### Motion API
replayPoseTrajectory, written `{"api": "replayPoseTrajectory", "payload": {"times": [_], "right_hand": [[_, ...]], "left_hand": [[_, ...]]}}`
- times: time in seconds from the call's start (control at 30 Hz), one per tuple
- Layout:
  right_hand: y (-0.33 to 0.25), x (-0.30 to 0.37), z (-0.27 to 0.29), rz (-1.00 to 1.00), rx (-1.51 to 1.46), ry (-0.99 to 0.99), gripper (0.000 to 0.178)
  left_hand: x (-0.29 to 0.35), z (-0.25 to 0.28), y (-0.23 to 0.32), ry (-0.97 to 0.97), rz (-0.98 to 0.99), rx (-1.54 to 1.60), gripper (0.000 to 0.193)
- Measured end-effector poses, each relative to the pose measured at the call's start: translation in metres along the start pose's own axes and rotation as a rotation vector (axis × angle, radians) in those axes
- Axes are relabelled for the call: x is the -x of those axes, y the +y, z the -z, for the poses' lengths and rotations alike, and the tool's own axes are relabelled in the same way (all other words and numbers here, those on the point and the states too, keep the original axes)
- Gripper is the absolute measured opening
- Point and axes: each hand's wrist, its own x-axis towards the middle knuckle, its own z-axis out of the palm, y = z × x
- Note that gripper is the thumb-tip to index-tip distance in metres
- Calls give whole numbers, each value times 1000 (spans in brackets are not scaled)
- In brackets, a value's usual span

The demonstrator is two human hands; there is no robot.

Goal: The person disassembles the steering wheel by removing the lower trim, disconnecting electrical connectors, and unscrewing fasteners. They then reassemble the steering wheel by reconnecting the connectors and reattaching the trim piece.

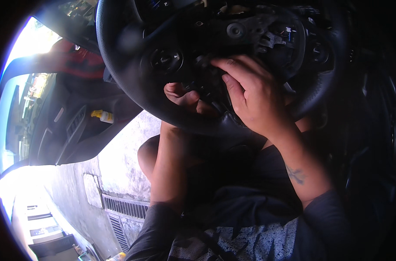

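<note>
A black steering wheel [111, 56] fills the upper middle, its centre cover off and the inner parts bare. My left hand [185, 98] reaches up behind the lower rim with its fingers curled. What it grips there is too dark to make out. From the right, my right hand [252, 89] comes over the wheel's lower part. Its fingers are bent, with the thumb below the forefinger, around a dark part in the lower centre that I cannot name. Round button pads sit on the left spoke [166, 60] and the right spoke [319, 53].
On the left a car door [71, 117] stands open, with a white and yellow bottle [103, 116] in its pocket. Below it lies bright concrete ground [71, 187] with a metal drain grate [126, 205]. My legs are beneath the wheel. The right side is very dark.
</note>
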Motion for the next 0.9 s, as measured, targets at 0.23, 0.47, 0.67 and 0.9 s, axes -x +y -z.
{"api": "replayPoseTrajectory", "payload": {"times": [0.23, 0.47, 0.67, 0.9], "right_hand": [[-5, -1, 3, -6, 71, -30, 35], [0, -2, -2, 1, 127, -28, 40], [-4, -2, -2, -82, 176, 56, 42], [-6, -4, 0, -45, 180, -1, 40]], "left_hand": [[-1, -12, -3, 51, -43, 49, 52], [2, -15, 12, 145, 96, -20, 51], [2, -17, 12, 166, 108, -21, 52], [2, -15, 12, 194, 126, -34, 53]]}}
